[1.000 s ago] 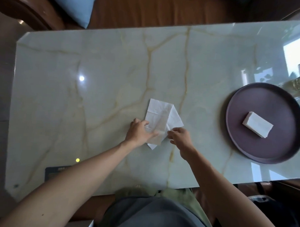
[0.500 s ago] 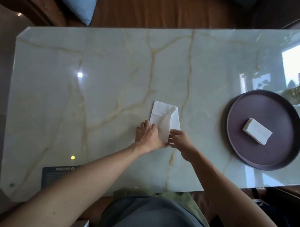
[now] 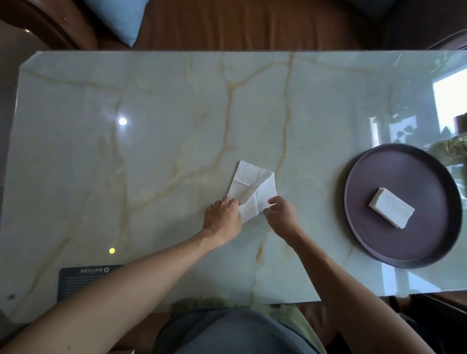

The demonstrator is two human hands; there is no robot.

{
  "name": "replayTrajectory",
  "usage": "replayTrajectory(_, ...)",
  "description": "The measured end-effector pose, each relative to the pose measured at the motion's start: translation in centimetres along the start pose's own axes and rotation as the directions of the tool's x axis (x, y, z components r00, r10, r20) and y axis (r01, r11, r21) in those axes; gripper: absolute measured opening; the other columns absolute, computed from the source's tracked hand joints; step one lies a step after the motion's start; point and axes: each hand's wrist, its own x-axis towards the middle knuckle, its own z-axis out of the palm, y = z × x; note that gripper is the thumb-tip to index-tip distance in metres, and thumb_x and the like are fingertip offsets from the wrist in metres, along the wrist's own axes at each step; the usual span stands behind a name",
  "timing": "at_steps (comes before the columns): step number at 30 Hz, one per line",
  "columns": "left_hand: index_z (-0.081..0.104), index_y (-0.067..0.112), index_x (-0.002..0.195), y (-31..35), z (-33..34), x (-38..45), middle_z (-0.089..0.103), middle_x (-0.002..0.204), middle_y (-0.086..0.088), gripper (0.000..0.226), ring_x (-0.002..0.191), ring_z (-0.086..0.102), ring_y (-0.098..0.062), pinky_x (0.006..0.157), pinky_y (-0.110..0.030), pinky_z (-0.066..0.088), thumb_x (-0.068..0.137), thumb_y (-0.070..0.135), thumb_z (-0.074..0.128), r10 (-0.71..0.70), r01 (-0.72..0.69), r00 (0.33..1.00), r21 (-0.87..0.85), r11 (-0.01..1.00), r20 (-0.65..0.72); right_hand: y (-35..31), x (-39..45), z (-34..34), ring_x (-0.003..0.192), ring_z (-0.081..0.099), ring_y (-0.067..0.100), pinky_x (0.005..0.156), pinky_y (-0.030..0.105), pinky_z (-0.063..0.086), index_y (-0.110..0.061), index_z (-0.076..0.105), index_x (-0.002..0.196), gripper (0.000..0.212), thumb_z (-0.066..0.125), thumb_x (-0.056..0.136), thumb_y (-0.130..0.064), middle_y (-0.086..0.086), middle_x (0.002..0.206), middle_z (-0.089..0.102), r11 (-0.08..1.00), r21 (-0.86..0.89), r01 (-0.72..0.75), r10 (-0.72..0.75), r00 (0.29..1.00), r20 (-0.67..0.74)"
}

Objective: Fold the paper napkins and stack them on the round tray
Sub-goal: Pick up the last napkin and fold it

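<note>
- Napkin (image 3: 253, 189), white and partly folded, lies near the middle of the marble table (image 3: 162, 137), its layers askew so that one flap slants to the right over another.
- Left hand (image 3: 223, 219) rests on the napkin's near left edge, knuckles up, fingers bent down onto the paper; whether it pinches the edge or only presses it flat cannot be told.
- Right hand (image 3: 281, 217) is at the napkin's near right corner, thumb and forefinger drawn together on the paper in a pinch, the other fingers curled loosely below.
- Both hands touch the same napkin, close together, with a narrow strip of paper showing between them.
- Both forearms are bare and reach in from the near edge of the table.
- Tray (image 3: 420, 252), round and dark, sits on the table well apart to the right of the hands.
- Stack (image 3: 391, 211) of folded white napkins lies on the tray near its middle, turned at an angle, touched by neither hand.
- Dark card (image 3: 75, 280) with pale print lies at the table's near left edge, partly covered by the left forearm.
- Glass object (image 3: 463, 147) stands just beyond the tray at the right edge, too blurred to name further.
- Blue cushion (image 3: 119, 8) sits on a brown seat beyond the table's far side.
</note>
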Motion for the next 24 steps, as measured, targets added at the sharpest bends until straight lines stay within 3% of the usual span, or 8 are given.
replayTrajectory(2,0.063,0.007,0.112,-0.8,-0.9,0.2,0.067,0.12,-0.014,0.026,0.11,0.064,-0.039,0.086,-0.041,0.05,0.1,0.015,0.04,0.029,-0.028,0.999,-0.038,0.999,0.03,-0.6,-0.1,-0.9,0.119,0.059,0.034,0.093,0.041,0.049,-0.011,0.047,0.144,0.052,0.06,0.095,-0.022,0.011,0.137,0.055,0.92,-0.354,0.165,-0.221,0.968,-0.123)
replayTrajectory(3,0.063,0.007,0.111,-1.1,-1.5,0.2,0.067,0.119,-0.015,0.027,0.109,0.065,-0.039,0.084,-0.041,0.05,0.101,0.015,0.04,0.051,-0.049,0.997,-0.041,0.998,0.054,-1.0,-0.1,-1.4,0.129,0.053,0.035,0.1,0.043,0.046,-0.012,0.042,0.15,0.059,0.062,0.095,-0.024,0.013,0.146,0.049,0.837,-0.48,0.263,-0.346,0.934,-0.092)
replayTrajectory(7,0.065,0.012,0.113,-2.0,-4.5,-0.1,0.069,0.114,-0.012,0.027,0.106,0.067,-0.036,0.082,-0.04,0.053,0.1,0.015,0.042,0.154,-0.156,0.984,0.021,0.987,0.094,-4.0,-0.1,-2.7,0.158,0.02,0.023,0.126,0.051,0.013,-0.024,0.038,0.158,0.065,0.062,0.099,-0.033,0.002,0.168,0.031,0.452,-0.669,0.59,-0.596,0.758,0.265)
replayTrajectory(9,0.064,0.014,0.112,-2.5,-6.2,-0.5,0.069,0.112,-0.009,0.025,0.103,0.067,-0.034,0.082,-0.04,0.054,0.099,0.014,0.044,0.185,-0.192,0.978,0.067,0.979,0.093,-5.7,-0.2,-2.9,0.152,0.035,0.019,0.127,0.052,0.008,-0.025,0.056,0.145,0.044,0.058,0.102,-0.034,-0.001,0.155,0.052,0.362,-0.658,0.66,-0.624,0.696,0.355)
replayTrajectory(12,0.063,0.013,0.11,-3.4,-8.9,-1.2,0.07,0.112,-0.01,0.025,0.104,0.067,-0.034,0.085,-0.043,0.055,0.099,0.015,0.041,0.192,-0.2,0.977,0.077,0.977,0.094,-8.3,-0.8,-3.4,0.121,0.065,0.02,0.121,0.044,0.023,-0.023,0.072,0.118,0.026,0.05,0.106,-0.031,-0.002,0.122,0.074,0.275,-0.679,0.681,-0.66,0.647,0.382)
replayTrajectory(16,0.063,0.014,0.123,-3.6,-12.5,-2.8,0.068,0.125,-0.008,0.03,0.115,0.063,-0.032,0.089,-0.038,0.05,0.102,0.028,0.047,0.227,-0.228,0.974,0.017,0.974,0.007,-11.0,-2.3,-4.8,0.103,0.069,0.03,0.097,0.039,0.047,-0.016,0.072,0.106,0.027,0.049,0.104,-0.03,0.003,0.106,0.077,0.26,-0.692,0.673,-0.659,0.648,0.383)
replayTrajectory(20,0.056,0.013,0.085,-3.0,-14.1,-3.5,0.069,0.091,-0.013,0.021,0.091,0.065,-0.037,0.069,-0.038,0.045,0.102,0.022,0.048,0.283,-0.285,0.957,-0.015,0.958,-0.065,-12.9,-4.4,-6.4,0.107,0.066,0.03,0.086,0.038,0.047,-0.019,0.072,0.11,0.025,0.051,0.103,-0.032,0.005,0.107,0.076,0.287,-0.664,0.691,-0.616,0.664,0.424)
replayTrajectory(24,0.063,0.009,0.097,-2.5,-14.6,-4.0,0.071,0.093,-0.012,0.023,0.089,0.065,-0.035,0.074,-0.042,0.05,0.103,0.023,0.047,0.309,-0.313,0.946,-0.028,0.949,-0.1,-13.7,-6.2,-7.8,0.101,0.067,0.026,0.079,0.032,0.04,-0.025,0.073,0.112,0.026,0.053,0.103,-0.039,0.001,0.109,0.076,0.34,-0.619,0.708,-0.645,0.654,0.395)
